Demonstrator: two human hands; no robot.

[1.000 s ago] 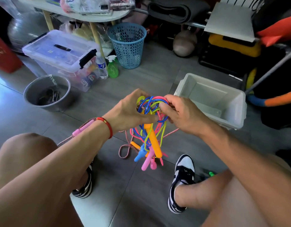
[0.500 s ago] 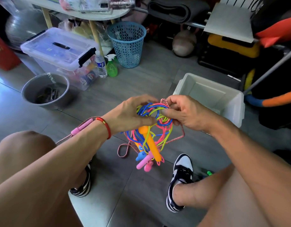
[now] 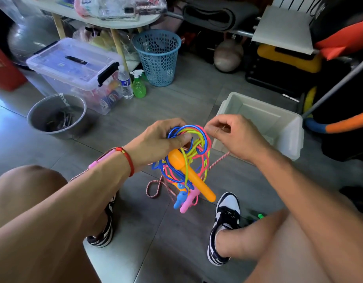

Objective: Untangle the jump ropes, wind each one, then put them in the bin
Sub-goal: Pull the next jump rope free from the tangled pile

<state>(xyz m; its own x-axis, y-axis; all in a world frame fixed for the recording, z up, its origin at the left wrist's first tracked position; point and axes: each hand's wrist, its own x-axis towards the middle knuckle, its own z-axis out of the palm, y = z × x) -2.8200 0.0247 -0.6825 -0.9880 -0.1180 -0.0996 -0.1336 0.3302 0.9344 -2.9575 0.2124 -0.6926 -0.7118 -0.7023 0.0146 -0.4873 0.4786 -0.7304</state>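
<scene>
A tangle of blue, pink and yellow jump ropes (image 3: 193, 148) hangs in front of my knees, with orange (image 3: 191, 176), blue (image 3: 179, 200) and pink (image 3: 187, 204) handles dangling below. My left hand (image 3: 158, 139) grips the top loops of the tangle. My right hand (image 3: 233, 135) pinches a red-and-white braided rope (image 3: 218, 161) and holds it just right of the tangle; this rope runs down to a loop on the floor (image 3: 154, 188). A pink handle (image 3: 99, 161) shows behind my left wrist. The white bin (image 3: 286, 129) stands on the floor behind my right hand.
A grey bucket (image 3: 43, 117) sits at left, with a clear lidded box (image 3: 74, 64), a water bottle (image 3: 125, 82) and a green spray bottle (image 3: 138, 85) behind it. A blue mesh basket (image 3: 158, 58) stands farther back. My shoes (image 3: 225, 221) flank the grey floor tiles.
My right hand has moved right and up, away from the tangle, drawing the braided rope out with it. My left hand keeps its grip on the loops.
</scene>
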